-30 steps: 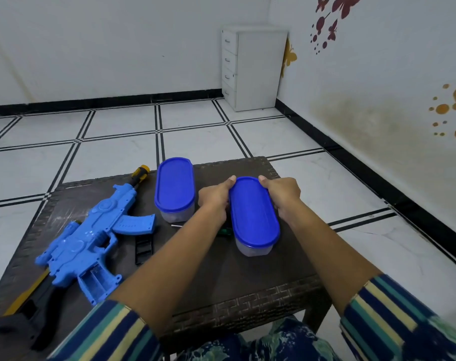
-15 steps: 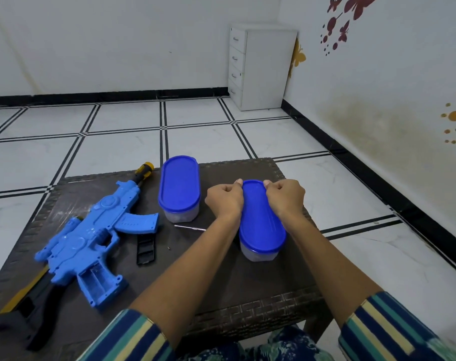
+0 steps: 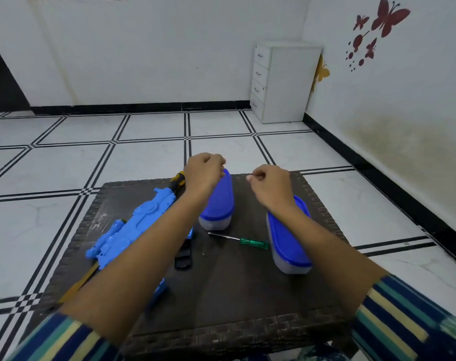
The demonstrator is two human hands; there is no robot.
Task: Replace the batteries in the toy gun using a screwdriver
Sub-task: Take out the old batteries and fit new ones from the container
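The blue toy gun (image 3: pixel 143 222) lies on the left of the dark wicker table (image 3: pixel 221 295), partly hidden by my left forearm. A green-handled screwdriver (image 3: pixel 253 242) lies between two blue-lidded containers. Beside the gun are a black cover piece (image 3: pixel 183 256) and a tiny screw (image 3: pixel 204 254). My left hand (image 3: pixel 204 173) is raised with curled fingers at the far end of the left container (image 3: pixel 219 201); I cannot tell whether it touches it. My right hand (image 3: pixel 269 186) hovers with curled fingers above the far end of the right container (image 3: pixel 286 238) and holds nothing I can see.
The low table stands on a white tiled floor with black lines. A white drawer cabinet (image 3: pixel 284 82) stands in the far corner. The right wall (image 3: pixel 404 100) with butterfly stickers runs close to the table.
Both hands have let go of the right container's lid and risen. The left hand moved over toward the left container. The view has tilted up, and the screwdriver now shows fully.
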